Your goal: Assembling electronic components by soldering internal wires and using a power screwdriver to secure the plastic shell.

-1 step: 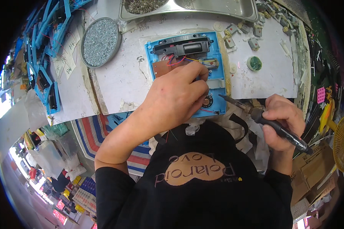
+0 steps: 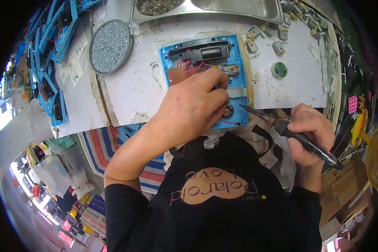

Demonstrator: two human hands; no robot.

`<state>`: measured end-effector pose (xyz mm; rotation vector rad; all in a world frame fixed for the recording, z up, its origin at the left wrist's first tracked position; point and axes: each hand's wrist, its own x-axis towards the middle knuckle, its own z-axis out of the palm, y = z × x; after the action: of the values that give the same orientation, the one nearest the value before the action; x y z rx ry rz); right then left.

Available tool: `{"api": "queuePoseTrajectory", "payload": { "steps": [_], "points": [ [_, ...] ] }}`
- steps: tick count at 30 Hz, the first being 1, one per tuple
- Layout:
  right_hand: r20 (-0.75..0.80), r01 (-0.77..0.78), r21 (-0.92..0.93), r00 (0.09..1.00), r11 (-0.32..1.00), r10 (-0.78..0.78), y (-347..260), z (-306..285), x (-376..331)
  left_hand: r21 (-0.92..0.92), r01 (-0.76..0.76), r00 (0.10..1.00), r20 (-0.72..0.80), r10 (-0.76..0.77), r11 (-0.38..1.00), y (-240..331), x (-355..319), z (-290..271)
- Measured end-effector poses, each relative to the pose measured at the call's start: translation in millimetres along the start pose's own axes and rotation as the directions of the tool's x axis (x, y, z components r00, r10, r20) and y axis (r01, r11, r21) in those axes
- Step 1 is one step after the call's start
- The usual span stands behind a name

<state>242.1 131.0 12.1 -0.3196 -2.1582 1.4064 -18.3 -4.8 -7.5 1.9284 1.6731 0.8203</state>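
Note:
A blue plastic housing (image 2: 240, 56) lies face down on the bench, its inside showing a black battery-holder-like part (image 2: 199, 52), a brown circuit board (image 2: 177, 77), red and yellow wires and a small round speaker (image 2: 228, 111). My left hand (image 2: 193, 101) rests over its middle with fingers bent and drawn together. What the fingertips hold, if anything, is hidden beneath them. Off the housing's lower right, my right hand (image 2: 310, 133) grips a soldering iron (image 2: 300, 138) by its black handle. The iron's tip points left, over the housing's right edge near the speaker.
A round dish of small screws (image 2: 110, 47) stands left of the housing. A metal tray (image 2: 233, 10) sits at the back. Small grey motors (image 2: 279, 48) and a round green tin (image 2: 279, 70) are on the right. More blue housings (image 2: 50, 94) pile up at far left.
The soldering iron's tip has shifted very slightly left. My left hand and the housing have kept their places.

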Motion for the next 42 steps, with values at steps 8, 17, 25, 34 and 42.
{"api": "queuePoseTrajectory", "payload": {
  "steps": [8,17,25,34,42],
  "points": [
    [0.04,0.004,-0.019,0.999,1.0,-0.003,-1,6,6,0.051,-0.014,1.0,0.001,0.014,0.999,3,0,-1],
    [0.083,0.007,-0.092,0.997,0.996,0.001,1,10,8,0.089,-0.024,0.997,0.077,0.017,0.996,8,5,-7],
    [0.093,-0.069,-0.076,0.993,0.995,0.076,-2,9,10,0.114,-0.027,0.996,0.09,0.016,0.993,10,6,-7],
    [-0.123,-0.515,0.26,0.821,0.817,0.557,-17,12,-4,0.122,-0.008,0.995,0.099,-0.004,0.993,13,6,-8],
    [-0.527,-0.282,0.286,0.752,0.916,0.396,-6,-79,-79,0.113,-0.015,0.994,0.106,0.003,0.993,11,5,-8]
  ]
}}
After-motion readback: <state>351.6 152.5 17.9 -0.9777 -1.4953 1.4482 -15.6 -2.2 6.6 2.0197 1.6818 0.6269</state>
